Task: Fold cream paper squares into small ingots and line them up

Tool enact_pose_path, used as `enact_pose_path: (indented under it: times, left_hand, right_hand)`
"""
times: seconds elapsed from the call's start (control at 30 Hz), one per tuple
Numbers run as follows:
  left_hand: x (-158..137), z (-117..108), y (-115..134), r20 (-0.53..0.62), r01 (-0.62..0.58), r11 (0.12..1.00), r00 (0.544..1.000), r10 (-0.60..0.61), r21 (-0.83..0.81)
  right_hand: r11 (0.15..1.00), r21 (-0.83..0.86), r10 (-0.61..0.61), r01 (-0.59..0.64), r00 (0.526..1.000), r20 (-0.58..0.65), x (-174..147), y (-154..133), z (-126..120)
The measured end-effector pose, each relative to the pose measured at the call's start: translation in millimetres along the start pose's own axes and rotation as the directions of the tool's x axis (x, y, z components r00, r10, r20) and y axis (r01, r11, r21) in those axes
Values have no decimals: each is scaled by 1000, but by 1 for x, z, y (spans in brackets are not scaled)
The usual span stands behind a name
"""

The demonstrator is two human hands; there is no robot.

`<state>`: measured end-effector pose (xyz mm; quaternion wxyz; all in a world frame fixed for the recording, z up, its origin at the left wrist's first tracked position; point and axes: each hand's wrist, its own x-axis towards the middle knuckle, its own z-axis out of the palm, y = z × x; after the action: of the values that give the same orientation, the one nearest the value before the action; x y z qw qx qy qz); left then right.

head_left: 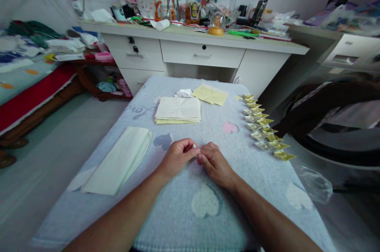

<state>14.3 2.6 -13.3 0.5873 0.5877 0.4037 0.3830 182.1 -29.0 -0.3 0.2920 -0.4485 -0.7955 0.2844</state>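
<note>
Paper piece [194, 146], head view: where?
Over the bench [166, 220], mostly hidden between fingertips. Left hand [179, 156] and right hand [215, 163] together, both pinched on it, probably because something that small needs steadying from two sides.
Other paper?
Paper stack [178, 108] ahead, long folded paper [118, 161] at left; likely for easy reach.
Boat-like folds [259, 136]?
Rowed along the right edge, presumably out of the hands' way.
</note>
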Motion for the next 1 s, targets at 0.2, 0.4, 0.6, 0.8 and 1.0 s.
enact_pose_path:
  times: [0.2,0.4,0.6,0.8,1.0]
  left_hand:
    - [-1,-3,6,-7,-6,1000,1000,6,13]
    - [0,-7,2,54,27,999,998,-30,43]
    - [-1,-9,3,70,34,999,997,-35,16]
    - [-1,-9,4,53,30,999,998,-28,-33]
    - [-2,-9,6,41,34,999,999,-32,-35]
  right_hand:
    - [999,-41,4,-4,1000,-6,1,0,0]
    - [996,-88,1,1,1000,22,-1,1,1]
    - [998,-54,-34,37,998,56,-3,-3,-4]
    - [999,-35,-28,30,998,51,-2,-4,-5]
    - [999,-41,-18,19,999,41,-1,-5,-4]
